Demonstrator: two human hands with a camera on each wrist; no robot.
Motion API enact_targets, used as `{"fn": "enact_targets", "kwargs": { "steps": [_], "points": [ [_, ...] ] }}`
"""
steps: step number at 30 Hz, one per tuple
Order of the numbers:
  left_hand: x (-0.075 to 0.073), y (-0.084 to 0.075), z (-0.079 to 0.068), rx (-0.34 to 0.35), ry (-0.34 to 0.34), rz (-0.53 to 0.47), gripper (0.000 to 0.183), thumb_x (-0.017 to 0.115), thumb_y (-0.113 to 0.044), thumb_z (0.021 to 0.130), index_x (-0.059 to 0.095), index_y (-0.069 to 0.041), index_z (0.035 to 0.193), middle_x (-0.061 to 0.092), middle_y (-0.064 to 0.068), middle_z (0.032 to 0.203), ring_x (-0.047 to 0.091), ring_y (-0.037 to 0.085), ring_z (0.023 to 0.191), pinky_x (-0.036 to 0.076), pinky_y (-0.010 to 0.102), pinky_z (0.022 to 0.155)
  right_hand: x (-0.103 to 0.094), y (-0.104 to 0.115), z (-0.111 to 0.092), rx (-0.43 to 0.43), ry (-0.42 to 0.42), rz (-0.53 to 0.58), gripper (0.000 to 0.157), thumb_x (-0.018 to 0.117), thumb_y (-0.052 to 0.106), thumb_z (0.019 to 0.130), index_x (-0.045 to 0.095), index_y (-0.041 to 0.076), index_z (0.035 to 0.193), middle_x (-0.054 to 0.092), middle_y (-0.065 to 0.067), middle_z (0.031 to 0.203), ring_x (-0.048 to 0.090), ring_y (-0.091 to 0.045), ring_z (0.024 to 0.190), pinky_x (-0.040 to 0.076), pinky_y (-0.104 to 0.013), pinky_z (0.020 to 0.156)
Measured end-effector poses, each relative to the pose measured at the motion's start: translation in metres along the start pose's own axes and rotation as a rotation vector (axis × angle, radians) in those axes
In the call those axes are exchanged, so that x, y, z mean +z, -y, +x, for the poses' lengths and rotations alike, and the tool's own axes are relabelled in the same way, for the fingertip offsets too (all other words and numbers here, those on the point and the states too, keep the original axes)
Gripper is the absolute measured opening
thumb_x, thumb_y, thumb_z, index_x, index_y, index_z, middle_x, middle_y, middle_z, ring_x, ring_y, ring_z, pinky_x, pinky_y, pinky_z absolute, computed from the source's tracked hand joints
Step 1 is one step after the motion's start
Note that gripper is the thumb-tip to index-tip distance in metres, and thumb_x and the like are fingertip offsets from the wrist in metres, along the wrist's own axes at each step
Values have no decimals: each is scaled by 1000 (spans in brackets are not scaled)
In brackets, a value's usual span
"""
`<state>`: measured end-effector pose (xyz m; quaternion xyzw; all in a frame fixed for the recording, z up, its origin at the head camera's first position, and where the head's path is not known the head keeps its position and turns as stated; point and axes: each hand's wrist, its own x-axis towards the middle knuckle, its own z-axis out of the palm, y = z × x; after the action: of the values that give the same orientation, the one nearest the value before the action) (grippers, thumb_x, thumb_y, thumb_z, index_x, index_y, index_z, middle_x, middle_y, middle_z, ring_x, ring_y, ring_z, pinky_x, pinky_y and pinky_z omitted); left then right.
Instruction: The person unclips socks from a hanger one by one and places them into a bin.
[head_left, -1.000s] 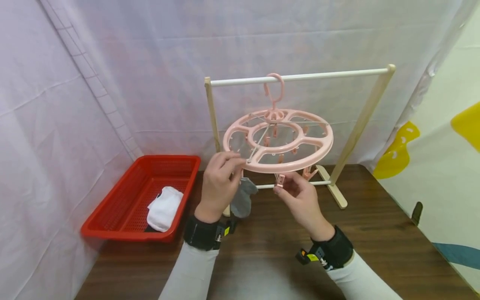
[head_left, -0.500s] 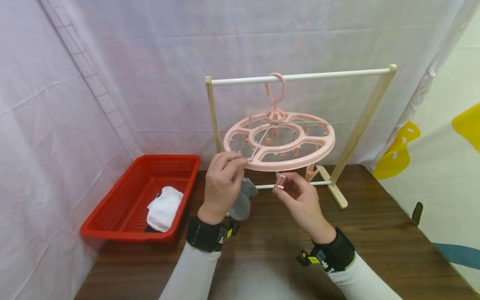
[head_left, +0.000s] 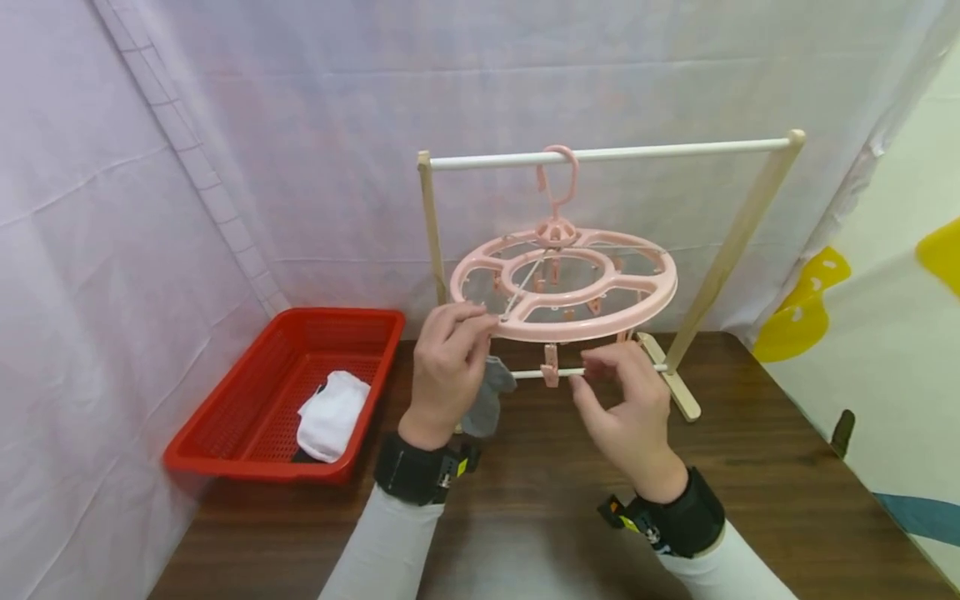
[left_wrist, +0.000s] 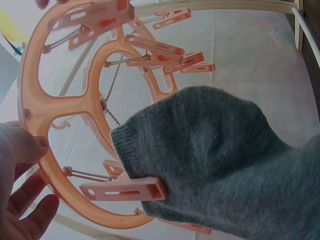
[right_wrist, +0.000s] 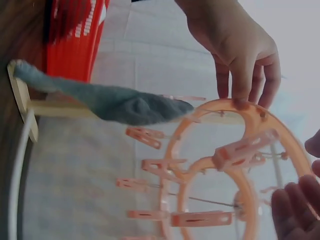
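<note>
A round pink clip hanger (head_left: 622, 321) hangs by its hook from a white rail. My left hand (head_left: 446, 375) pinches its front left rim between thumb and fingers. Close under that hand, a grey sock (left_wrist: 210, 135) hangs by its cuff from a pink clothespin (left_wrist: 122, 190). Another clothespin (head_left: 551, 367) dangles below the front rim, holding nothing. To its right is my right hand (head_left: 630, 408), thumb and fingers spread apart around nothing. More bare clothespins (right_wrist: 202, 219) show around the hanger in the right wrist view.
The rail (head_left: 675, 150) belongs to a stand with wooden posts (head_left: 735, 250) on a dark wood table (head_left: 540, 500). At the left, a red basket (head_left: 180, 446) holds a white cloth item (head_left: 333, 417) and something black under it. White curtains rise behind.
My right hand has let go of the front clothespin and moved right, its fingers parting. That clothespin now hangs straight down. My left hand still holds the rim.
</note>
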<state>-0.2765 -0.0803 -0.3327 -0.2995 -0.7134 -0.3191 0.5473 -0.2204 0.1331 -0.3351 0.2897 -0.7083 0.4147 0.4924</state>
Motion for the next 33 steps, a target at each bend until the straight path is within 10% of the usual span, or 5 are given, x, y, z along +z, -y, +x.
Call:
{"fn": "enact_targets", "kwargs": {
  "steps": [13, 33],
  "points": [
    [0, 0, 4, 20, -36, -1, 11, 68, -5, 88, 75, -8, 94, 70, 12, 100, 63, 28, 101, 49, 37, 95, 16, 0, 26, -199, -286, -256, 14, 71, 6, 74, 71, 1, 87, 61, -20, 94, 47, -42, 91, 36, -53, 82],
    [0, -6, 2, 34, -26, 18, 18, 66, -2, 85, 75, -8, 98, 69, 13, 102, 62, 30, 104, 48, 37, 97, 8, -20, 24, -167, -180, -290, 13, 75, 2, 80, 76, 5, 92, 67, -21, 101, 55, -46, 103, 43, -54, 95]
  ]
}}
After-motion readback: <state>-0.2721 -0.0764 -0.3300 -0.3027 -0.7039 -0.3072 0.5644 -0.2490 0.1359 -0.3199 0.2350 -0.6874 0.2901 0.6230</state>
